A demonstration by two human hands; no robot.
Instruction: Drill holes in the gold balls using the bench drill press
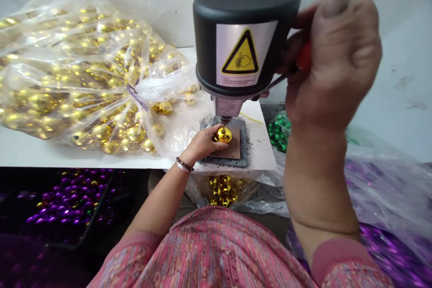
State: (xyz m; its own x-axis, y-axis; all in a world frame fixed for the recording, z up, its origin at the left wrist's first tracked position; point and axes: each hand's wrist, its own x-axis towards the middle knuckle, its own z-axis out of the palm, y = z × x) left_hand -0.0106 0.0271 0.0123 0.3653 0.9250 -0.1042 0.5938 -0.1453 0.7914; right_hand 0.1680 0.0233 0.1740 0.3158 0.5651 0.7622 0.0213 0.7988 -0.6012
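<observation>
My left hand point(201, 144) pinches a shiny gold ball point(223, 134) and holds it on the grey base plate point(240, 153) right under the spindle of a black bench press machine point(243, 31). A beaded bracelet sits on that wrist. My right hand point(332, 60) is raised beside the machine's right side, fingers wrapped round its red-handled lever point(303, 57).
A large clear plastic bag point(77, 81) full of gold balls lies on the white table at the left. Green balls point(279, 131) sit right of the machine. A bag of gold balls point(224, 189) hangs below the table edge. Purple balls point(72, 198) fill a bin at lower left.
</observation>
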